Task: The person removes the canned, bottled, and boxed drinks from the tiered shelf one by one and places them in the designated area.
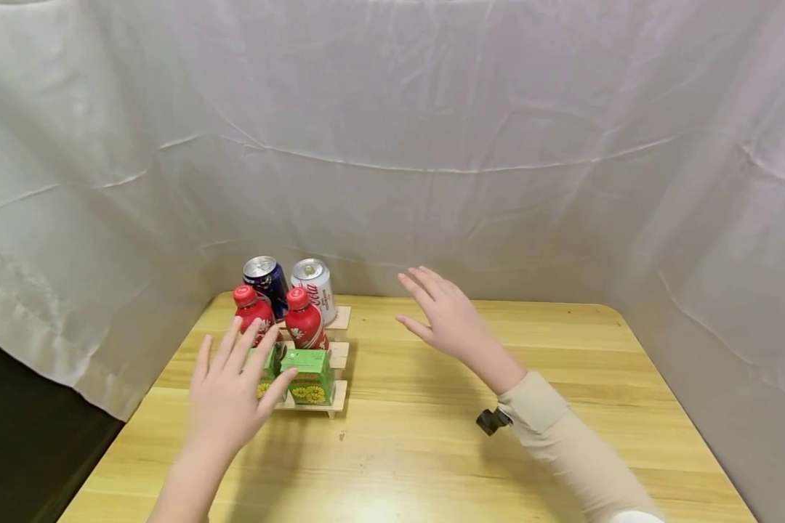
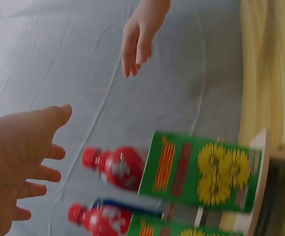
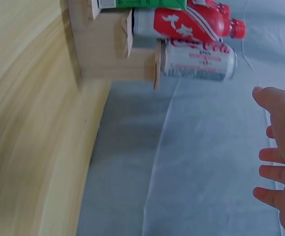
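Observation:
A stepped wooden rack [image 1: 340, 356] holds drinks on three levels. Two green cartons with yellow flowers, one of them a carton [image 1: 309, 378] at the right, stand in front; two red bottles [image 1: 305, 319] are on the middle level. At the back are a dark blue can [image 1: 266, 283] and a white can [image 1: 317, 287]. My left hand [image 1: 232, 392], fingers spread, is raised in front of the rack's left side and partly hides the left carton; it holds nothing. My right hand [image 1: 448, 316] hovers right of the rack with fingers extended, also holding nothing.
The rack stands at the left of a wooden table [image 1: 419, 450]. Grey cloth [image 1: 432, 211] hangs behind and at both sides. A small black device [image 1: 492, 421] is on the right wrist. Something black fills the lower left corner.

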`<state>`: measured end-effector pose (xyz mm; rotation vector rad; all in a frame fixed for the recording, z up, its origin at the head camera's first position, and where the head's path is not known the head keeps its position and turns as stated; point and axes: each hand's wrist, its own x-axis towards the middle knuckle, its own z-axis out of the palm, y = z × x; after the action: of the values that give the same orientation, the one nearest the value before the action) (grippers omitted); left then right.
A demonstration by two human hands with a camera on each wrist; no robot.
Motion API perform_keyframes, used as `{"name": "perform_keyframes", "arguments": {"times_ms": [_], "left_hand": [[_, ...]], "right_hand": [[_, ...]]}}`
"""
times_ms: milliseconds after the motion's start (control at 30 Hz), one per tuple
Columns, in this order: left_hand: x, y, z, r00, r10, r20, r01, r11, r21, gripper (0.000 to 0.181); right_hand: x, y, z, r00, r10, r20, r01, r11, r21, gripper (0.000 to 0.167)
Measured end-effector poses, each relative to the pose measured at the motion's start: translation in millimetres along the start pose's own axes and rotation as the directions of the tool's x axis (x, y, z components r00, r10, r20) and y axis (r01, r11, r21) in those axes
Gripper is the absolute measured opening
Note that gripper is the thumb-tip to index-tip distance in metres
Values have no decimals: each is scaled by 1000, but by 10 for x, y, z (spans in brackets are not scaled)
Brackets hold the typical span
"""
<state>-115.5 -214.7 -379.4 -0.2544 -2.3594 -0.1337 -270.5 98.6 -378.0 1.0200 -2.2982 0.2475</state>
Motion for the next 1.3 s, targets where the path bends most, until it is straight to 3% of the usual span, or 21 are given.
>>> {"name": "perform_keyframes", "arguments": {"times_ms": [167,367,667,867,1100,1300], "left_hand": [[-127,-201,-57,999,-48,25,48,999,10,76],[-318,-419,-58,990,-120,78,120,993,7,66],[-558,-633,52,973,-201,111,203,979,-10,64],[-723,-733,208,937,-266,227,278,960,-20,67],[-944,-807,385,895,-311,319,341,939,-41,71],[-1005,-812,447,859,-316,403,363,931,-45,70]], "right_hand": [[184,-150,117,999,-41,3,41,999,11,69],[382,-296,229,998,-41,43,39,998,42,69],[688,-422,440,998,-57,23,55,994,100,70],[848,-457,515,998,-54,34,49,990,135,70],[988,-519,578,996,-54,74,41,986,161,71],[1088,-554,597,993,-42,110,22,985,173,71]]}}
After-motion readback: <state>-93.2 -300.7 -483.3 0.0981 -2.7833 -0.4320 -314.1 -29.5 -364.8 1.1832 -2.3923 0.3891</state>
